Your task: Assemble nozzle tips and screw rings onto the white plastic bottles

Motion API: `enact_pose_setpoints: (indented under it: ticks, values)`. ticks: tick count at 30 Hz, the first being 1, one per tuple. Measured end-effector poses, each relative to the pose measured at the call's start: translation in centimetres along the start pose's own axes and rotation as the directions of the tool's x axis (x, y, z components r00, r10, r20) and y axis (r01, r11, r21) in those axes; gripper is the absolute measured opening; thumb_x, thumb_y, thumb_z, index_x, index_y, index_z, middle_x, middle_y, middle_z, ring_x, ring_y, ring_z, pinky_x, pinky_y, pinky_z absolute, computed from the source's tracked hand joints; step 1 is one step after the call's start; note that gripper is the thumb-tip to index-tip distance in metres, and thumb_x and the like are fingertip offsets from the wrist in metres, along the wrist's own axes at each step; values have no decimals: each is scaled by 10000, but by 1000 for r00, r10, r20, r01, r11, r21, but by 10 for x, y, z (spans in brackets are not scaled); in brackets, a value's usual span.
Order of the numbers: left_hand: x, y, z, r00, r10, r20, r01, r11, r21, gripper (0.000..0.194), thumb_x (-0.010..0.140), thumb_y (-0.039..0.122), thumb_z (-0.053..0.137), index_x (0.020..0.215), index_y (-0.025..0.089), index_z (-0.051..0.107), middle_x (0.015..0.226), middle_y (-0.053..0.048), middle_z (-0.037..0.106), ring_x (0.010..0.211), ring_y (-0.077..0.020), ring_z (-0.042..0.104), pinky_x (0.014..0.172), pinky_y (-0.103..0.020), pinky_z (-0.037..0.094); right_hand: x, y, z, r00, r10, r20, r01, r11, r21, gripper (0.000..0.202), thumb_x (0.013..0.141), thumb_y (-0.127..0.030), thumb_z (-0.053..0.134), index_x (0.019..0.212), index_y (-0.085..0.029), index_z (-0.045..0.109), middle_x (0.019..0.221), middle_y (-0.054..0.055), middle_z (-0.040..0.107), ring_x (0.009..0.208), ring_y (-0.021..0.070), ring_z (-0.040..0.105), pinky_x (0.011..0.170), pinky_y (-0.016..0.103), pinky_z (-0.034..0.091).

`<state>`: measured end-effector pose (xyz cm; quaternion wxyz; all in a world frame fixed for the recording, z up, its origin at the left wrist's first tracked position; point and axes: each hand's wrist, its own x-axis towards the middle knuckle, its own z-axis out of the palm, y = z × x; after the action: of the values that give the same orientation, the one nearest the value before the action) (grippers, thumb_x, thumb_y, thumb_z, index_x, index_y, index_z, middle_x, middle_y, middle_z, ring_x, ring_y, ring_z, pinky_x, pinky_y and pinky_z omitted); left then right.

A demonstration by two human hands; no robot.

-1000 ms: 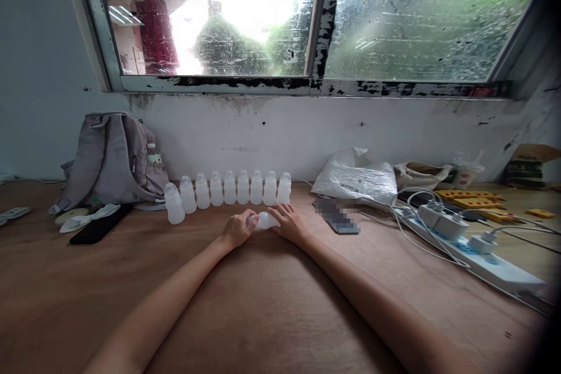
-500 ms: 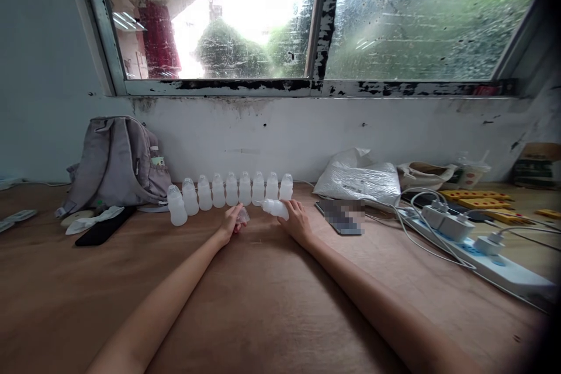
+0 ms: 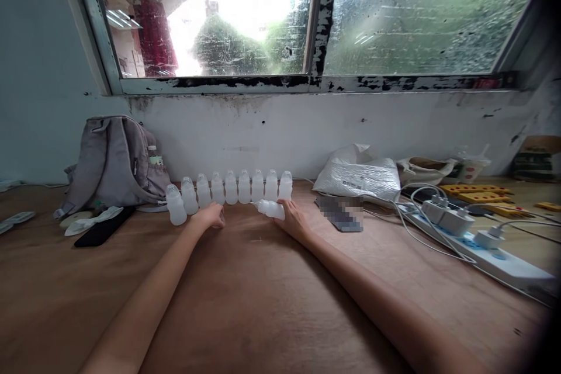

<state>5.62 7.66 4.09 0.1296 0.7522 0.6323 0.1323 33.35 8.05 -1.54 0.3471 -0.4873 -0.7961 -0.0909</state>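
My right hand [image 3: 293, 219] grips a frosted white baby-style bottle [image 3: 269, 209] by its base. That bottle lies tilted on its side, its narrow top uncovered and pointing left. My left hand [image 3: 210, 216] is closed, fingers curled low over the table, in front of the standing bottles. The clear cap it carried is mostly hidden by the fingers. Behind both hands runs a row of several similar frosted bottles [image 3: 231, 188], upright with clear caps. The leftmost bottle [image 3: 176, 205] stands nearest to me, left of my left hand.
A grey backpack [image 3: 116, 160] leans at the wall on the left, with a black phone-like slab [image 3: 99, 234] and a white tissue [image 3: 92, 222] before it. To the right are a phone [image 3: 339, 213], a silvery bag [image 3: 359, 178] and a power strip [image 3: 504, 266] with trailing cables.
My left hand has moved left, away from the bottle in my right hand, and the clear cap has become hidden. My right hand keeps its hold on the bottle in nearly the same place.
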Motion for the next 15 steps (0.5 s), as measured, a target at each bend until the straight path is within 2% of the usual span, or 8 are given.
enact_pose_setpoints:
  ticks: [3,6,8,11,13,15]
  values:
    - [-3,-3,-9,995,-92,33,85,982,169,390,392,106,710,764,151,605,942,-120,588,926,-330,525,733,-378,427,0,0,-2,1000,-16,25,16,1000,-8,388,682,-219,552,1044,-140,437,1020,122,528,971,250,467,809,345,390]
    - [-8,5,-14,997,-78,0,75,956,284,545,404,132,731,926,137,573,1051,-170,539,1043,-372,435,790,-437,390,0,-1,-3,998,-23,53,25,999,-26,396,682,-209,550,1054,-130,440,1027,128,528,978,250,462,824,349,379]
    - [-13,17,-14,999,6,-42,8,945,328,652,475,179,718,1086,158,492,1171,-167,458,1125,-353,358,863,-449,335,0,-3,-4,996,-37,76,40,999,-36,386,670,-200,561,1038,-138,462,1017,124,538,973,252,464,823,354,372]
    - [-21,43,-4,982,171,-80,-131,923,361,706,599,200,645,1230,248,334,1271,-89,369,1187,-269,302,944,-390,265,4,-9,-8,986,-88,140,95,995,-43,365,626,-197,602,979,-155,518,963,104,573,924,249,491,806,348,370]
    - [-26,59,6,948,304,-95,-247,890,384,643,640,199,606,1219,263,334,1229,-65,417,1157,-244,350,944,-366,269,10,-16,-12,974,-132,184,140,990,-34,400,596,-213,633,982,-171,537,921,80,595,870,231,519,763,319,383]
    - [-30,71,15,928,362,-84,-308,877,368,533,665,223,578,1162,253,389,1134,-56,501,1075,-231,441,903,-344,318,16,-25,-19,951,-198,237,202,979,5,478,578,-226,649,1038,-196,524,909,54,609,828,210,541,699,279,393]
